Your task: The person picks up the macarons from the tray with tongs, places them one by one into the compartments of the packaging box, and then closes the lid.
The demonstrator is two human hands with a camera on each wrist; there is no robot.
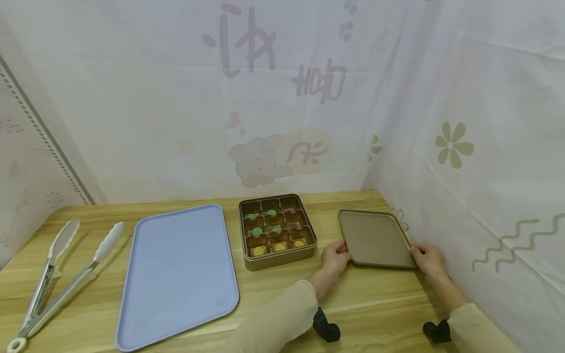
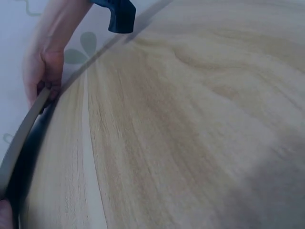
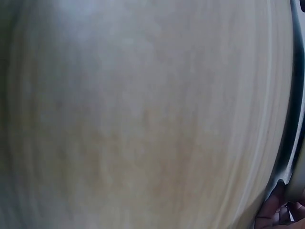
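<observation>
A square, bronze-coloured tin lid [image 1: 377,238] is held at the right of the table, its flat face up. My left hand [image 1: 333,260] grips its left edge near the front corner, thumb on the rim. At the opposite edge my right hand [image 1: 430,260] pinches the front right corner. In the left wrist view the lid's rim [image 2: 19,133] shows edge-on, with dark shadow under it. Fingertips [image 3: 272,210] at the rim appear low in the right wrist view. Left of the lid stands the matching open tin [image 1: 280,261], its divided insert holding green and yellow pieces in several compartments.
A pale blue tray [image 1: 178,274] lies left of the tin. Farther left, spread tongs [image 1: 57,304] with white tips rest on the wooden table [image 1: 366,314]. Printed cloth [image 1: 176,122] hangs behind and along the right side, close to my right hand.
</observation>
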